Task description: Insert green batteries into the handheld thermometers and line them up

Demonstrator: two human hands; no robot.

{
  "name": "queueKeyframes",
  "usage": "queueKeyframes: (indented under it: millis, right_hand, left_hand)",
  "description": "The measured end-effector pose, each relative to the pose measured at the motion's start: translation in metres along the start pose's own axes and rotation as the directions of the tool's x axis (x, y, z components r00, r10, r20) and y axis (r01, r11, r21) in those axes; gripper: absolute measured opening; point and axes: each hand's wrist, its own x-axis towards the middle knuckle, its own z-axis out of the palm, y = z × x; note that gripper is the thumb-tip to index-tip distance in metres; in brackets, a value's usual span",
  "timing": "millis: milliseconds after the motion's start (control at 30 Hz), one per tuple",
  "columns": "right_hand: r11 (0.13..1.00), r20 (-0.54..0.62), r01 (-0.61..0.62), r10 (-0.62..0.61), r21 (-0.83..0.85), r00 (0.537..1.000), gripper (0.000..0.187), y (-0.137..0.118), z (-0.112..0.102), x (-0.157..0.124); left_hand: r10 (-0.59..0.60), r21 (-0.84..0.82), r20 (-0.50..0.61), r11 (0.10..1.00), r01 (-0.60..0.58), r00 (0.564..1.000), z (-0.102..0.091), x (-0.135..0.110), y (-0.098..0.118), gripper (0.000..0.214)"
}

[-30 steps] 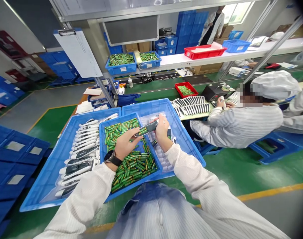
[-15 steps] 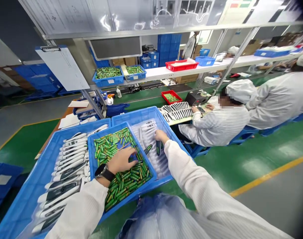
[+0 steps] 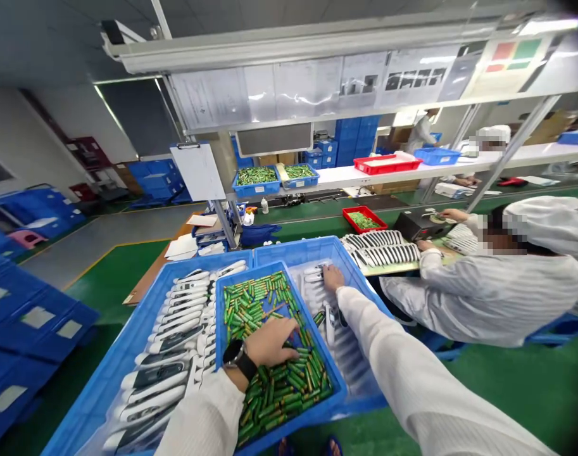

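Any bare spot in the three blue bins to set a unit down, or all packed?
Mostly packed. Middle bin is full of green batteries, left hand resting on them. Left bin is lined with white devices. Right bin has bare liner along its near edge, below the right hand.

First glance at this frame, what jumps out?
The small blue bin of green batteries in the middle, with the left hand resting in the pile. Left of it, a big blue tray holds rows of white handheld devices; the right hand reaches into the tray on the right. Beyond, a co-worker in a white cap sits at the green bench.
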Motion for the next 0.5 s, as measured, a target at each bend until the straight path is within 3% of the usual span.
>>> queueKeyframes:
  millis: [200,267,367,500]
  right_hand:
    - [0.993,0.040,0.109,-0.107,-0.055,0.993,0.046,0.013,0.006,0.004]
    - [0.990,0.038,0.127,-0.125,-0.064,0.991,0.044,0.015,0.006,-0.002]
    - [0.991,0.023,0.120,-0.119,-0.055,0.993,0.038,0.011,0.004,-0.010]
    - [0.993,-0.010,0.114,-0.114,0.017,0.993,0.033,0.001,-0.002,-0.017]
  left_hand:
    - [0.046,-0.018,0.061,0.999,-0.045,0.997,-0.006,0.003,0.000,0.009]
    - [0.058,0.002,0.057,0.998,-0.059,0.997,-0.005,0.004,0.001,0.011]
    - [0.050,0.013,0.079,0.999,-0.051,0.996,-0.003,0.004,0.003,0.032]
    - [0.042,-0.071,0.074,0.997,-0.037,0.996,0.001,0.003,-0.001,0.016]
